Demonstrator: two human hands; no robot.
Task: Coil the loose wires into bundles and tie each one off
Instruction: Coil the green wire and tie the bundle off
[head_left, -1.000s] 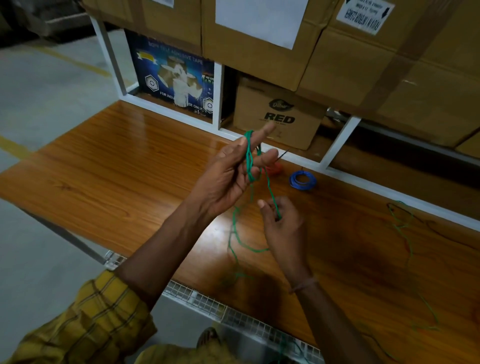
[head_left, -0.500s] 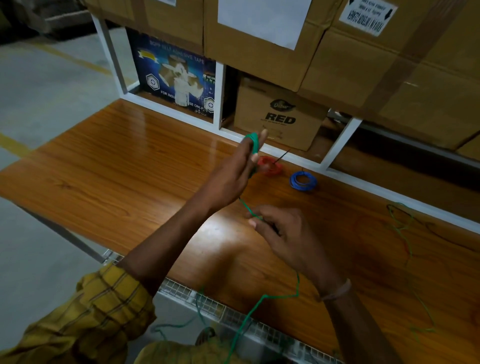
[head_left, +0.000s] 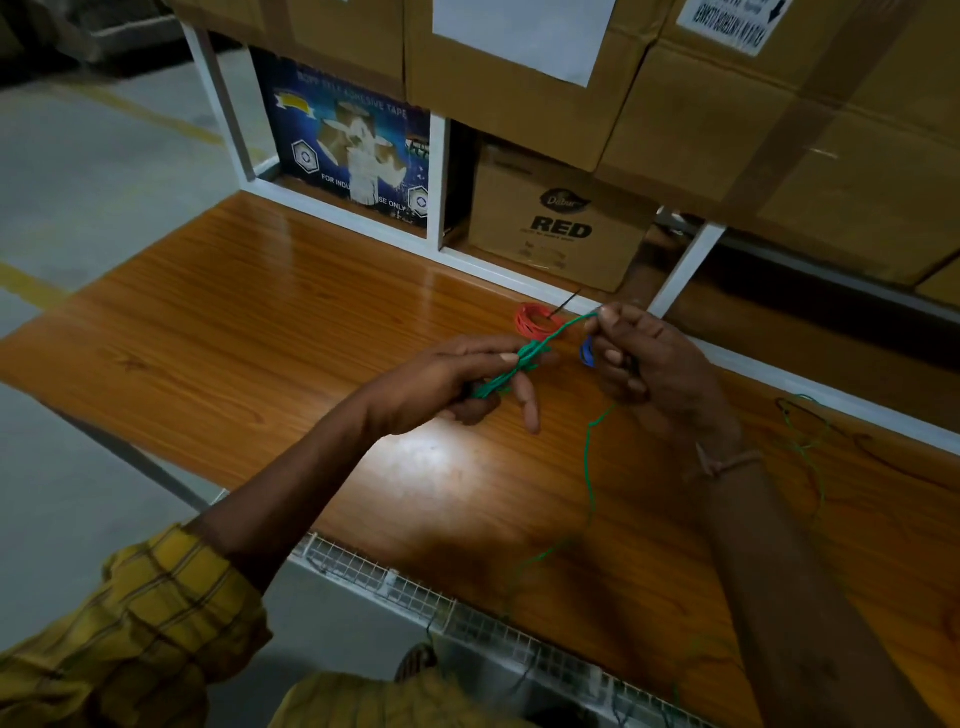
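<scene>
My left hand (head_left: 457, 384) grips a small coil of green wire (head_left: 511, 369) above the wooden table (head_left: 249, 332). A taut strand runs up and right from the coil to my right hand (head_left: 644, 364), which pinches it near the fingertips. The rest of that green wire hangs below my right hand and trails off the table's front edge. A tied red bundle (head_left: 535, 319) lies on the table behind my hands. A blue bundle (head_left: 587, 353) shows only partly, behind my right hand.
A loose green wire (head_left: 805, 447) and a dark wire (head_left: 872, 447) lie tangled on the table at the right. Cardboard boxes (head_left: 561, 228) fill a white-framed shelf behind the table. A wire-mesh tray (head_left: 395, 582) runs under the front edge.
My left hand came down from its raised position and now holds the coil level. My right hand rose from the table to the right, pulling the strand taut between both hands.
</scene>
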